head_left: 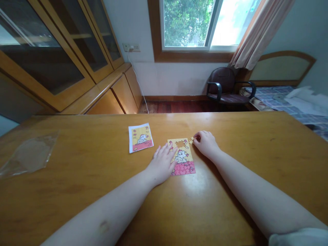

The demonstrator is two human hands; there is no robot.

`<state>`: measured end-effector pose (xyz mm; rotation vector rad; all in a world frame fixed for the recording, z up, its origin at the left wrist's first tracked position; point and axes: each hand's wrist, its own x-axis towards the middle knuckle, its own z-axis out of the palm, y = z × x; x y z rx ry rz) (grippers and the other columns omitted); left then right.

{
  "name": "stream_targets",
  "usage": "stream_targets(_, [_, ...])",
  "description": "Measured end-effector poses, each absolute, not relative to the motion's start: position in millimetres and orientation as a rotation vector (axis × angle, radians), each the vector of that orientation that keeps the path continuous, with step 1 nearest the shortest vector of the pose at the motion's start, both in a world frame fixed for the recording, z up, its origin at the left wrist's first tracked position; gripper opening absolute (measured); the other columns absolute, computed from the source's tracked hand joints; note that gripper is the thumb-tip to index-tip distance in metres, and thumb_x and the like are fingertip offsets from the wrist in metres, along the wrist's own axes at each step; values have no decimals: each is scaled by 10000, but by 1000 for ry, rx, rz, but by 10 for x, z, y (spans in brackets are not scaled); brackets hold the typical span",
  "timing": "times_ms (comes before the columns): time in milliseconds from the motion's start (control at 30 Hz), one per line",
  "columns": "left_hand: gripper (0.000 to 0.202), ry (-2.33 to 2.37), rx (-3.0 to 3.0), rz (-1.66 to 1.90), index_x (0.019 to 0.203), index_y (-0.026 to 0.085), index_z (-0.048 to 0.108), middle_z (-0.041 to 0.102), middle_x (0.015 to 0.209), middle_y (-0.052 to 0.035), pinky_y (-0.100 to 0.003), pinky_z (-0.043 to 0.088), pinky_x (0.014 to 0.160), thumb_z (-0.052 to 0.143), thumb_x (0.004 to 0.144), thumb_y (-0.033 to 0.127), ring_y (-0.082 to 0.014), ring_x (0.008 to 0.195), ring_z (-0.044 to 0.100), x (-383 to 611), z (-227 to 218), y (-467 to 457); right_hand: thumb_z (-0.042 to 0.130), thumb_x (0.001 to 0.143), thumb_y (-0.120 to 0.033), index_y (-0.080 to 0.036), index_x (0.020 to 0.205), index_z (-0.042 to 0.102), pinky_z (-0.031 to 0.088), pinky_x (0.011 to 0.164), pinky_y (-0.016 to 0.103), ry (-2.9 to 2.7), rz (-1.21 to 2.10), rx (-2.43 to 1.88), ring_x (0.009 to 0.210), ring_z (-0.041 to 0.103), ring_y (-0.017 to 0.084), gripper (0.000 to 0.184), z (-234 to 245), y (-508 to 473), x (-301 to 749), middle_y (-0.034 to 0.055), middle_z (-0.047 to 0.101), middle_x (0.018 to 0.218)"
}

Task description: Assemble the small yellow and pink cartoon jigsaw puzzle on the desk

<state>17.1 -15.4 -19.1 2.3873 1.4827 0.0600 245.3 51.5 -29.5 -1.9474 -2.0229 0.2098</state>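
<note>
A small jigsaw puzzle (188, 157) with a yellow top and a pink bottom lies on the wooden table, a white cartoon animal in its middle. Near its top edge is a gap with the table showing through. My left hand (161, 165) rests flat over the puzzle's left side, fingers spread, covering part of it. Just beyond the upper right corner, my right hand (205, 143) pinches at yellow puzzle pieces (191, 140); its fingertips partly hide them. To the left lies a picture sheet (140, 137) with the same design and a white border.
A clear plastic bag (30, 152) lies at the left of the wooden table (102, 191). Past the far edge stand a glass-door cabinet (99, 75), a dark office chair (224, 85) and a bed (274, 92). A white cable (137, 77) hangs from a wall socket.
</note>
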Motion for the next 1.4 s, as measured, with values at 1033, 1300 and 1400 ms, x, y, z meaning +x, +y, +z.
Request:
stream_targets(1033, [549,1488,2396,60,1432,220,337,242,1536,-79,-488,135,1157,369,905,371,-257,1418,181,178,-203,-148,545,771,-275,-191,817,644,370,814,322,-2159,223,-2071,934,537,236,138,-165,481,2450,80,654,964])
stream_targets(1300, [545,1480,2398,82,1427,219,341,252,1532,-83,-497,144,1153,374,905,374,-260,1417,183,171,-210,-150,530,788,-203,-198,787,618,366,788,297,-2198,264,-1982,863,555,202,88,-142,474,2444,39,684,866])
stream_targets(1400, [544,1476,2400,84,1424,215,345,251,1532,-87,-496,144,1153,378,903,369,-262,1416,184,167,-209,-150,527,796,-184,-201,795,624,371,766,276,-2168,309,-1968,851,564,185,99,-119,467,2441,34,688,856])
